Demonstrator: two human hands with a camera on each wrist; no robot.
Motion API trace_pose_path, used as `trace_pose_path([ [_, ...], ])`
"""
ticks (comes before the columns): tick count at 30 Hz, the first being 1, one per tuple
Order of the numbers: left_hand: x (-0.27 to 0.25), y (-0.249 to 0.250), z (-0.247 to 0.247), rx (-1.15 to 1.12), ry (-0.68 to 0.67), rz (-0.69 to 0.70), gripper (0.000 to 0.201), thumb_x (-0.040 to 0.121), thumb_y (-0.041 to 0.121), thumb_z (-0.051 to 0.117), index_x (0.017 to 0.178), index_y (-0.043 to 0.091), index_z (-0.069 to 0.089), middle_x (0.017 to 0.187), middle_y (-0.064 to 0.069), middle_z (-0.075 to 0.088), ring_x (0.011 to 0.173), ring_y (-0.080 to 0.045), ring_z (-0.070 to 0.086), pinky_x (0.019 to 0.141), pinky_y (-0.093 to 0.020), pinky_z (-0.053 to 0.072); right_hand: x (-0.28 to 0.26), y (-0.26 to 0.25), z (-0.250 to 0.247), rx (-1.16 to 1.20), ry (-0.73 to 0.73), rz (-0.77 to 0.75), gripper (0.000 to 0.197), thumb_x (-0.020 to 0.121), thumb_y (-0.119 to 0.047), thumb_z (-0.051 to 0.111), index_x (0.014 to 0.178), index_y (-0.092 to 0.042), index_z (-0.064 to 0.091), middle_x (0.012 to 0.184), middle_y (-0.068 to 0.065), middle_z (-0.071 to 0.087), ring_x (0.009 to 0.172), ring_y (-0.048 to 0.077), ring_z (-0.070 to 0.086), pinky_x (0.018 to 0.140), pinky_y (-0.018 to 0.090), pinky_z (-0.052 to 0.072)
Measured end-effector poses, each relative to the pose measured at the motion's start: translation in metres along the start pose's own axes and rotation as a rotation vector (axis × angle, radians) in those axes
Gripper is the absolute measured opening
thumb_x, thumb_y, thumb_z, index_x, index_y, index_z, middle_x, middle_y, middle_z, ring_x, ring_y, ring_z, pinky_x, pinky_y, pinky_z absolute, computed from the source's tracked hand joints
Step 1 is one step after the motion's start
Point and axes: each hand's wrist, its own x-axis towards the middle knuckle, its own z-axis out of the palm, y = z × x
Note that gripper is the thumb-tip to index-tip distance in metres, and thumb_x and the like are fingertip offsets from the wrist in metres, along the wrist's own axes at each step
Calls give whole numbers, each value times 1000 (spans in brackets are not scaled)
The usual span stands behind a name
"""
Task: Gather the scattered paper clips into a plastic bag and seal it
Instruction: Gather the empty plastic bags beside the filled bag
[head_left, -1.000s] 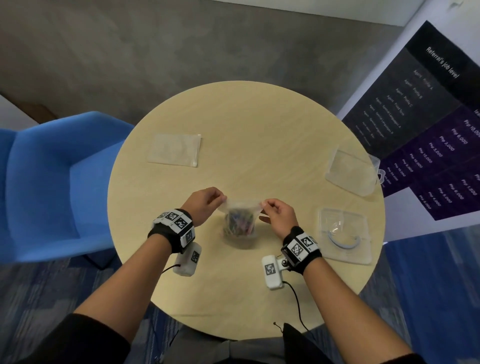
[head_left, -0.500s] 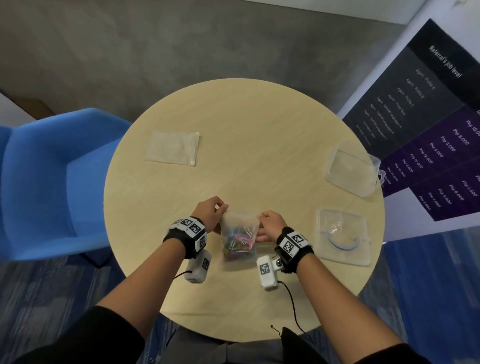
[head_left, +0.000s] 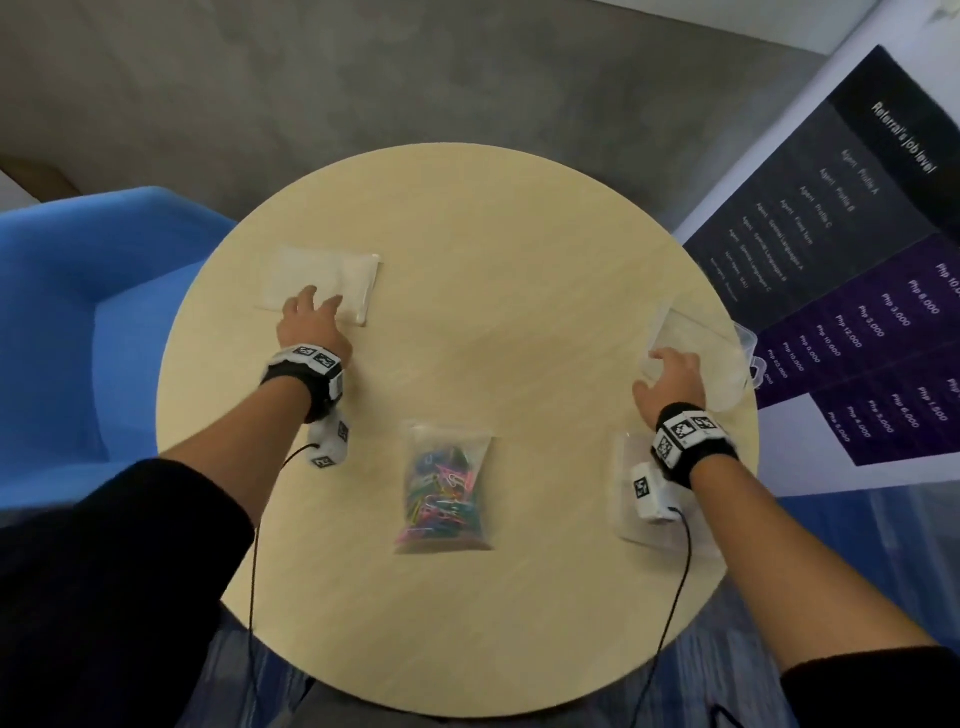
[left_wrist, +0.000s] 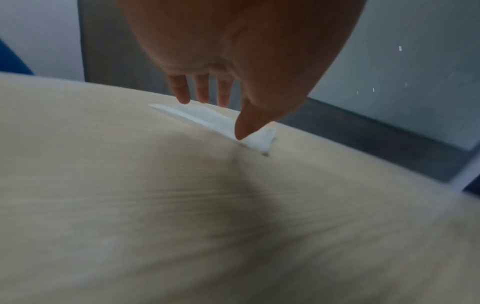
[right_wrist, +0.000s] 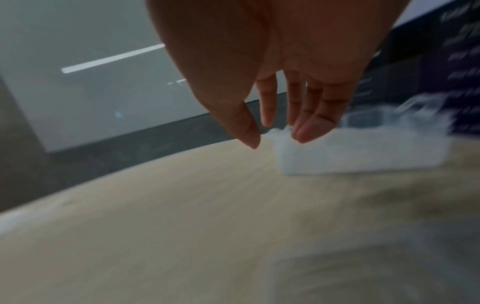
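A clear plastic bag (head_left: 445, 491) full of coloured paper clips lies flat on the round table (head_left: 519, 291), near the front middle, with no hand on it. My left hand (head_left: 311, 325) hovers over the near edge of a flat stack of empty bags (head_left: 332, 278) at the back left, fingers straight; in the left wrist view the left hand (left_wrist: 221, 115) hangs just above the stack of empty bags (left_wrist: 207, 121). My right hand (head_left: 670, 384) reaches with straight fingers to a clear plastic box (head_left: 701, 353) at the right edge; the right wrist view shows the right hand (right_wrist: 275, 133) just short of the box (right_wrist: 363, 152).
A second clear plastic container (head_left: 631, 493) lies under my right wrist at the table's right front. A blue chair (head_left: 78, 338) stands left of the table, and a dark printed banner (head_left: 857, 260) leans at the right.
Both hands have let go of the filled bag, which now lies flat. The left hand moved out to the stack of empty bags, the right hand out to the clear box.
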Motion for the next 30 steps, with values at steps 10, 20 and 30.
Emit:
trace_pose_path([
  [10,-18,-35,5,41,94,21,16,90,19,64,96,8,73,113,-19,58,108,-42,48,81,-49,46,34,40,-6,-290,-153,-31,43,91,-5,48,132,-13,55,121,21,60,107,37,59,84,37,51],
  [20,-57,-10,-49,-371,217,117,13,102,24,43,109,17,51,98,-11,66,75,-35,66,74,-41,50,-1,-33,25,-146,-212,-262,26,95,-20,54,113,-16,72,117,9,69,105,28,64,93,31,50],
  [30,-107,76,-74,-793,48,538,2,101,23,48,101,23,49,90,-6,71,78,-22,68,69,-41,55,-125,-58,41,-109,-468,-357,26,94,-26,56,115,-19,70,113,2,70,99,18,66,92,30,52],
])
